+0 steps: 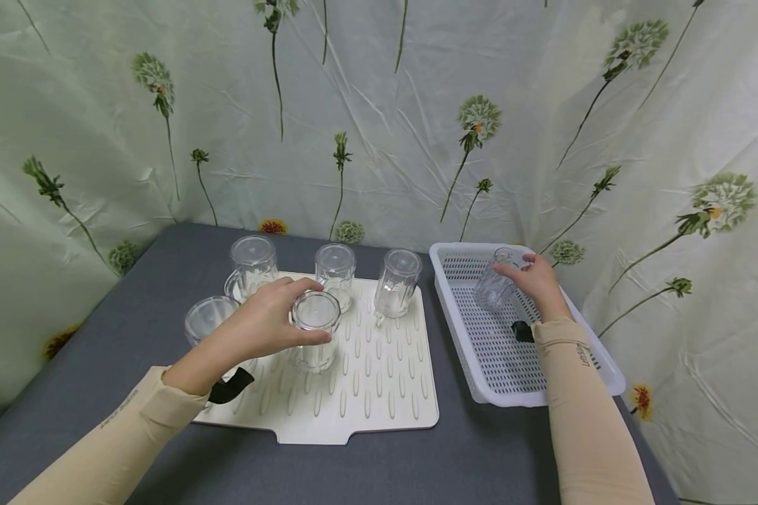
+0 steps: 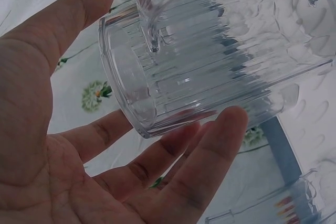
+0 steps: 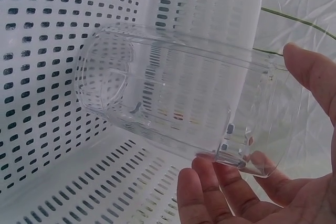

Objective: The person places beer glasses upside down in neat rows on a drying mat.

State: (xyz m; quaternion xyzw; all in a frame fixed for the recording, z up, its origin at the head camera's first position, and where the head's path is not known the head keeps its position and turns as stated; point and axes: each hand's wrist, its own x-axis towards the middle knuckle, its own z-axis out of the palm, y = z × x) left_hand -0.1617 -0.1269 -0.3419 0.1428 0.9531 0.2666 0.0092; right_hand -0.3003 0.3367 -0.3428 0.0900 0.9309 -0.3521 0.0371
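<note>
My left hand reaches around an upside-down clear glass mug on a white ribbed drying mat. In the left wrist view its thumb stands apart from the mug, and the spread fingers lie along its side. My right hand holds another clear glass mug at its upper end, inside a white perforated basket. That mug tilts, its far end near the basket floor in the right wrist view, with the thumb and fingertips on opposite sides.
Several more glass mugs stand upside down on the mat: one front left, one back left, one back middle and one back right. A grey cloth covers the table. Behind hangs a flowered curtain.
</note>
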